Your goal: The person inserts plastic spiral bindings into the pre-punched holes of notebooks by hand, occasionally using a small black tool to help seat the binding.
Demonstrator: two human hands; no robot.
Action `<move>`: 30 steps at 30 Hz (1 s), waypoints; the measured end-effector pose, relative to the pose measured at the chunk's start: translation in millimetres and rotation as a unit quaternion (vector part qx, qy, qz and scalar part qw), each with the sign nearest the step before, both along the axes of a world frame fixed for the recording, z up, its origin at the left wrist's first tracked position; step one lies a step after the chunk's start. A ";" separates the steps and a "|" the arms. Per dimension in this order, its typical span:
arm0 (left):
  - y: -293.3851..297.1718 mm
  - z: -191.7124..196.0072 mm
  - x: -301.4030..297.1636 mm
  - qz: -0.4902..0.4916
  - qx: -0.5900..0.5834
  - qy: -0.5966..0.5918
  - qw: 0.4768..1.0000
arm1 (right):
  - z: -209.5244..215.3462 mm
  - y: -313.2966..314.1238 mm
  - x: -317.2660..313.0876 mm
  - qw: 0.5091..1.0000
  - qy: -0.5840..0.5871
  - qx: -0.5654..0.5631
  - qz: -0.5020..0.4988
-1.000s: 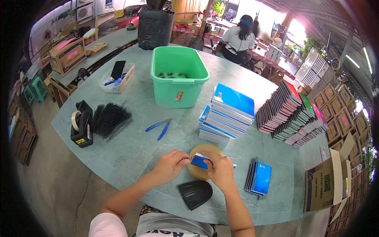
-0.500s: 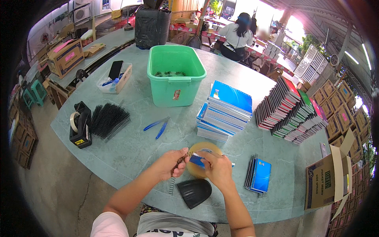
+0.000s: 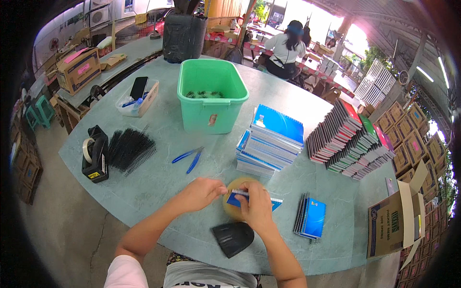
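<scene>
My right hand grips a small blue-covered notebook, thumb on the near side and fingers over its top edge. The notebook is tilted above a round, yellowish tape roll. My left hand is closed in a pinch at the notebook's left end; whatever lies between its fingertips is too small to make out. Close in front of my body, a black wedge-shaped piece lies on the table. Right of my hands sit several coil-bound blue notebooks in a small pile.
Blue-handled pliers lie beyond my left hand, beside black spiral coils and a tape dispenser. A green bin, blue notebook stacks, red and green stacks and an open carton surround the work area. Another person sits far off.
The dark coil in my left hand and the one hanging below it no longer show. My left hand has turned and flattened somewhat; my right fingers have shifted on the notebook. The view has shifted slightly.
</scene>
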State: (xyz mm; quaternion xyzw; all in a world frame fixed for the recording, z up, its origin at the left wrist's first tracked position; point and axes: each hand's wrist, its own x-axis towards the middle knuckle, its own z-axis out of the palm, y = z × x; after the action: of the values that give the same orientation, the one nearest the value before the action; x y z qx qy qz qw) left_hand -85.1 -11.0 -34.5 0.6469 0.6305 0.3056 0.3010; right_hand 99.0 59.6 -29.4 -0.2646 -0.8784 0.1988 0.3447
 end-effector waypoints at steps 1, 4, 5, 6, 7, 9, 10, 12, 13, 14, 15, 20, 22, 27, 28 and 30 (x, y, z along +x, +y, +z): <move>1.2 1.4 2.5 0.029 0.101 0.033 0.994 | 1.4 -0.2 0.9 1.000 0.016 -0.023 0.007; -3.0 -0.5 28.7 0.076 0.281 0.102 0.951 | -4.2 7.8 5.4 0.999 -0.031 -0.011 0.028; -6.5 -5.3 41.0 0.071 0.266 0.108 0.955 | -3.6 8.3 5.9 1.000 -0.022 0.005 0.021; -11.2 -12.9 54.2 0.065 0.250 0.113 0.959 | -4.3 8.1 5.9 1.000 -0.014 0.020 0.012; -19.9 -22.7 69.3 0.022 0.211 0.142 0.967 | -3.5 8.3 5.9 0.999 -0.005 0.036 0.006; -39.8 -45.2 89.0 -0.025 0.124 0.159 0.979 | 12.4 5.1 11.9 1.000 -0.023 0.000 -0.012; -48.9 -55.1 95.1 -0.033 0.080 0.146 0.986 | 18.5 5.7 17.8 0.999 -0.032 -0.018 -0.022; -56.4 -52.6 90.9 -0.029 0.053 0.126 0.990 | 13.1 24.9 41.0 0.995 0.005 -0.096 -0.001; -52.4 -36.4 83.8 -0.028 0.074 0.113 0.990 | 6.4 34.1 55.1 0.991 0.022 -0.135 -0.001; -47.8 -20.6 75.3 -0.026 0.094 0.101 0.990 | -4.4 38.4 64.3 0.973 0.074 -0.218 0.005; -42.8 -3.8 65.4 0.048 0.178 0.097 0.978 | -16.3 41.8 73.4 0.946 0.129 -0.296 0.014; -29.4 9.0 39.0 0.135 0.222 0.093 0.961 | -38.7 26.9 70.1 0.858 0.253 -0.447 0.003; -33.3 21.2 41.2 0.124 0.202 0.115 0.965 | -38.0 33.6 71.3 0.859 0.258 -0.443 0.011; -30.2 23.6 44.1 0.139 0.234 0.144 0.951 | -43.6 25.9 65.1 0.849 0.275 -0.451 0.031; -28.9 15.9 51.2 0.093 0.200 0.175 0.960 | -42.2 21.9 63.0 0.849 0.280 -0.449 0.018; -32.4 19.3 51.1 0.111 0.266 0.122 0.950 | -44.1 20.4 62.8 0.844 0.286 -0.453 0.014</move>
State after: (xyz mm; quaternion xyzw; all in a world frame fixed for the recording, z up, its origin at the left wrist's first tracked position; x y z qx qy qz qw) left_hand -33.9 -43.3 -15.2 0.6621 0.6258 0.4122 0.0029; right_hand 161.8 80.0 -73.4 -0.3102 -0.5570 0.6465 0.4191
